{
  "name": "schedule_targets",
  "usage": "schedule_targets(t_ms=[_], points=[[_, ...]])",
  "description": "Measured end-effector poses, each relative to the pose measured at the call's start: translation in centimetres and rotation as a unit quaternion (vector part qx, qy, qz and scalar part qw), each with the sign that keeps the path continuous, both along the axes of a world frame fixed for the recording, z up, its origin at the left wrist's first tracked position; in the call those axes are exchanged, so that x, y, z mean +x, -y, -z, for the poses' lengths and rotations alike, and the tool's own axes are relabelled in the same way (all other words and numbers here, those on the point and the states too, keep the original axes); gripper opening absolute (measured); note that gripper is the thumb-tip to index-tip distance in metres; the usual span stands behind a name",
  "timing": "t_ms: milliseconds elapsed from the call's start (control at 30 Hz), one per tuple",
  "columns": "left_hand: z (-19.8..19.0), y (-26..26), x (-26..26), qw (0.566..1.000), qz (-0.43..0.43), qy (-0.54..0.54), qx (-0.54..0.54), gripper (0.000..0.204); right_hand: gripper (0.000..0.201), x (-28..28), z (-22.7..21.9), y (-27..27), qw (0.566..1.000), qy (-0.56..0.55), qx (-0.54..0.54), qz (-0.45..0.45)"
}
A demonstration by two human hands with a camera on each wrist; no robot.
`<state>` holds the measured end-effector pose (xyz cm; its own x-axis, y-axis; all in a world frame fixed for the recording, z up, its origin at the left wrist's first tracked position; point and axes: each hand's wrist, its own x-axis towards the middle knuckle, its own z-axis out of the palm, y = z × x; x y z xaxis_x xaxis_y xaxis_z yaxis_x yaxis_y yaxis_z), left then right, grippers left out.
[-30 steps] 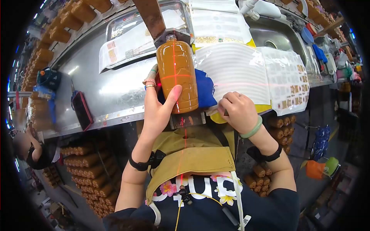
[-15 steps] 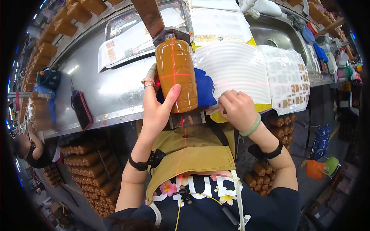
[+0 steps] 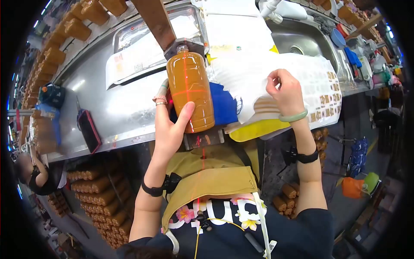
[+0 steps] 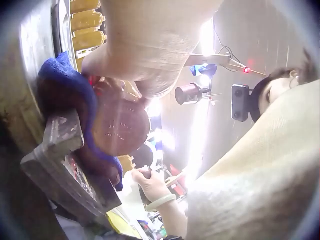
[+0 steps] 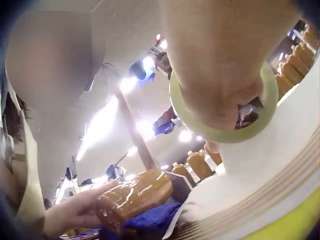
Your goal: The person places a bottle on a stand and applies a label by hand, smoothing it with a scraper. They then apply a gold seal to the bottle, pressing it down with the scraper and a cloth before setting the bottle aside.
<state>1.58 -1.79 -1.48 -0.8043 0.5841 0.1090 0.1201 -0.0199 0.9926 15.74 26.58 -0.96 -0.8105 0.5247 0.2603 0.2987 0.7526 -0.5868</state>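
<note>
An orange-brown bottle [image 3: 189, 95] lies on a blue cloth [image 3: 225, 105], its neck against a dark metal holder. My left hand [image 3: 170, 129] grips its left side, thumb on top and the other fingers partly hidden behind it. The left wrist view shows the bottle's round base [image 4: 121, 125]. To the right, my right hand [image 3: 286, 93] pinches the edge of a white sheet [image 3: 248, 77] between thumb and forefinger. Brown stripes [image 3: 265, 105] show below that hand, above a yellow backing [image 3: 254, 129]. In the right wrist view the fingertips are mostly hidden behind the wrist.
A metal tray [image 3: 118, 43] with papers stands at the back left, and a phone [image 3: 89, 131] lies near the left edge. A sink [image 3: 302, 41] is at the back right. A patterned sheet [image 3: 330, 93] lies at the right. Brown bottles [image 3: 99, 185] are stacked below.
My right hand has moved up and right from the sheet's near left corner, and the sheet is lifted, with brown stripes showing. My left hand keeps its grip on the bottle.
</note>
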Motion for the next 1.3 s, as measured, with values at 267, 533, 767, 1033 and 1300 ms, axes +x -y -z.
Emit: schedule_targets(t_ms=[267, 533, 767, 1033, 1300], points=[[-0.7, 0.0, 0.2, 1.0, 0.007, 0.018, -0.013, 0.068, 0.01, 1.6, -0.4, 1.4, 0.99, 0.064, -0.126, -0.014], [-0.3, 0.0, 0.1, 1.0, 0.005, 0.009, 0.003, 0.069, 0.02, 2.2, -1.1, 0.9, 0.992, 0.023, -0.118, 0.029], [-0.5, 0.1, 0.2, 1.0, 0.004, 0.012, -0.004, 0.07, 0.019, 3.2, -4.0, -4.3, 0.985, -0.096, -0.081, 0.122], [-0.4, 0.0, 0.1, 1.0, 0.003, 0.004, -0.007, 0.069, 0.023, 5.7, -10.2, -12.1, 0.868, -0.303, -0.342, 0.195], [0.3, 0.3, -0.2, 1.0, 0.01, -0.003, -0.012, 0.068, 0.017, 20.3, -19.6, -20.5, 0.759, -0.469, -0.443, 0.089]])
